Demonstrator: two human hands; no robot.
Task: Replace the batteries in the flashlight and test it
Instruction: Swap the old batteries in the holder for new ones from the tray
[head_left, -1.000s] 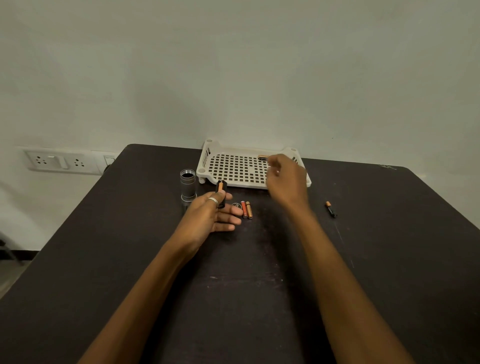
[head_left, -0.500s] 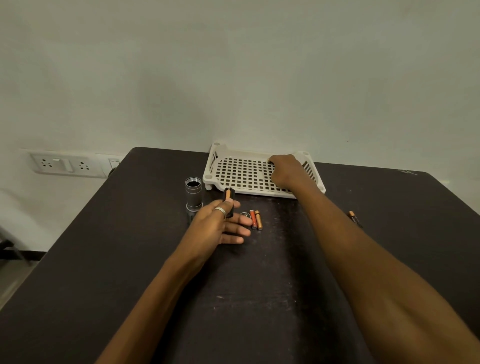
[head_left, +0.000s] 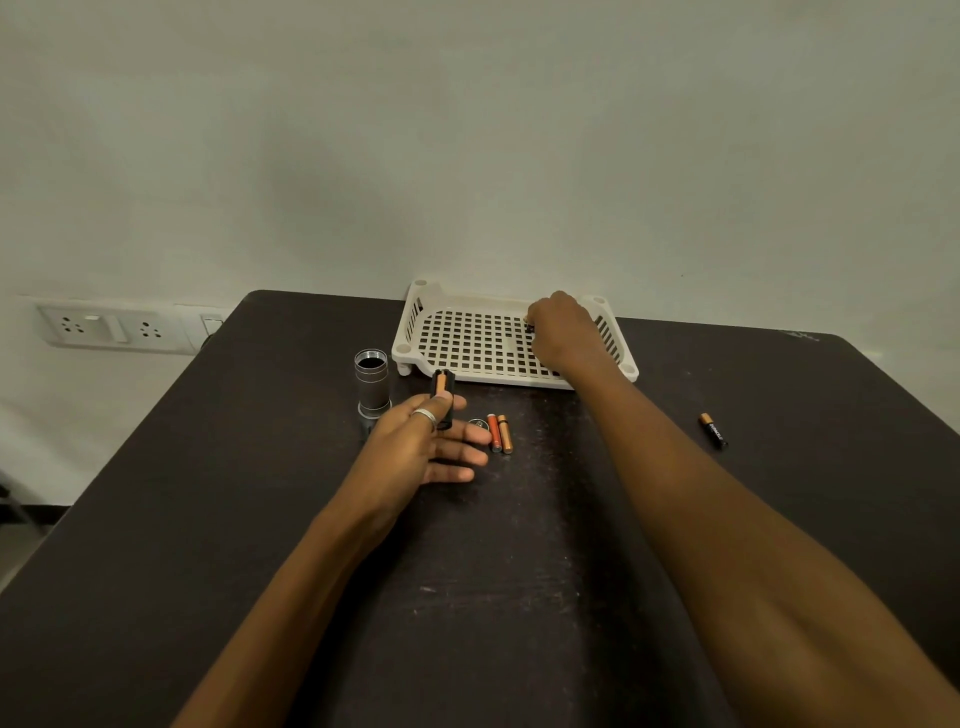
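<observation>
Since the earlier frame, the right hand (head_left: 563, 332) has reached deeper into the white tray (head_left: 467, 343), upper centre, pinching something small and dark. On the tabletop (head_left: 208, 519), the left hand (head_left: 415, 447) grips the battery holder (head_left: 442, 397); flashlight body (head_left: 372, 382) stands upright beside it. Loose batteries (head_left: 500, 433) could roll if nudged.

Mid-frame, a grey metal flashlight barrel (head_left: 372, 383) stands upright, open end up, left of a black battery holder (head_left: 442, 397) showing one orange cell, two orange batteries (head_left: 500, 433) lying side by side and a black-and-copper battery (head_left: 712, 430) apart at right.
</observation>
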